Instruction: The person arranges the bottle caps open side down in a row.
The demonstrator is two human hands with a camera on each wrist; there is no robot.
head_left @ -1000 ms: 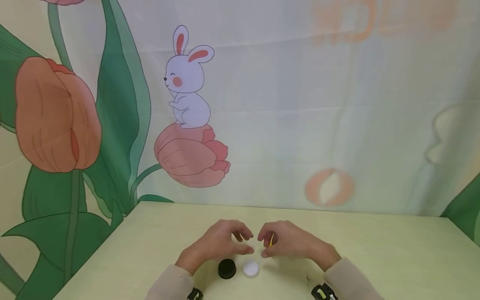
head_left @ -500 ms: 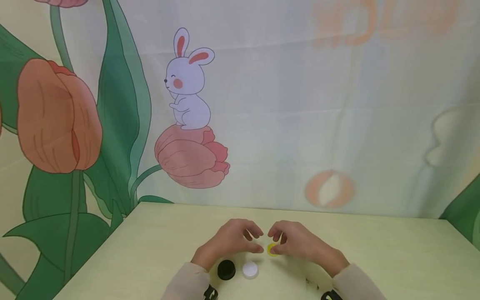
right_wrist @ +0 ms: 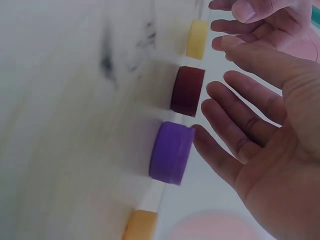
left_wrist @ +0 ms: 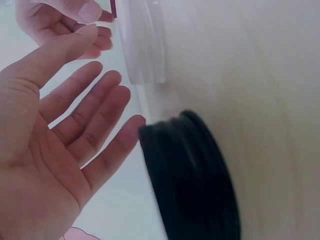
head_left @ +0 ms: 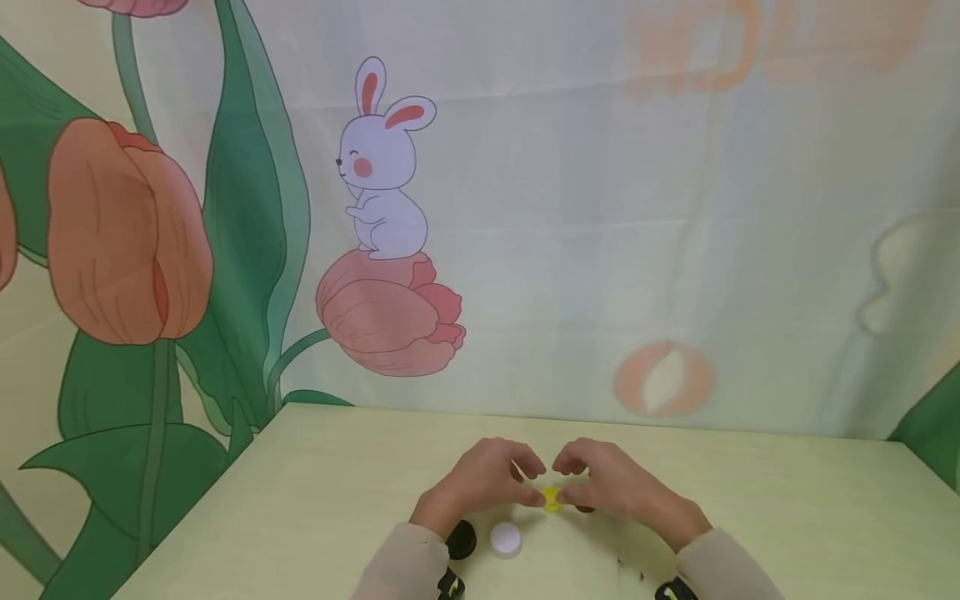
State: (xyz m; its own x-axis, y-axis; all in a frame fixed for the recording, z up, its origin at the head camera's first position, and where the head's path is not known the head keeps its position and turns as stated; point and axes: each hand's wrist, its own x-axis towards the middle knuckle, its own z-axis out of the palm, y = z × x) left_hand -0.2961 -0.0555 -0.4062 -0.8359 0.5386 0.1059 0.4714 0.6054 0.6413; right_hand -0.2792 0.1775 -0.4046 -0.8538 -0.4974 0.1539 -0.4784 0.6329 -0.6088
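My left hand (head_left: 491, 477) hovers above the table with its fingers loosely spread and holds nothing. Facing it, my right hand (head_left: 607, 479) is also relaxed, its palm bare in the right wrist view. Between the two thumbs shows a small yellow round cap (head_left: 552, 499). A dark red cap (right_wrist: 188, 91) lies beside it, mostly hidden under my right hand in the head view. Past that one, a purple cap (right_wrist: 172, 153) stands near my right fingertips. On the near side are a white cap (head_left: 506, 540) and a black cap (head_left: 462, 540), partly covered by my left wrist.
An orange cap (right_wrist: 141, 226) shows at the lower edge of the right wrist view. Small dark marks (head_left: 630, 571) spot the pale table (head_left: 337, 492). Behind its far edge hangs a printed cloth (head_left: 555, 250) with a rabbit and tulips.
Both hands have shifted to the right, still relaxed and facing each other. The yellow cap has come into view between the thumbs. My left wrist now overlaps the black cap; the caps themselves stay put.
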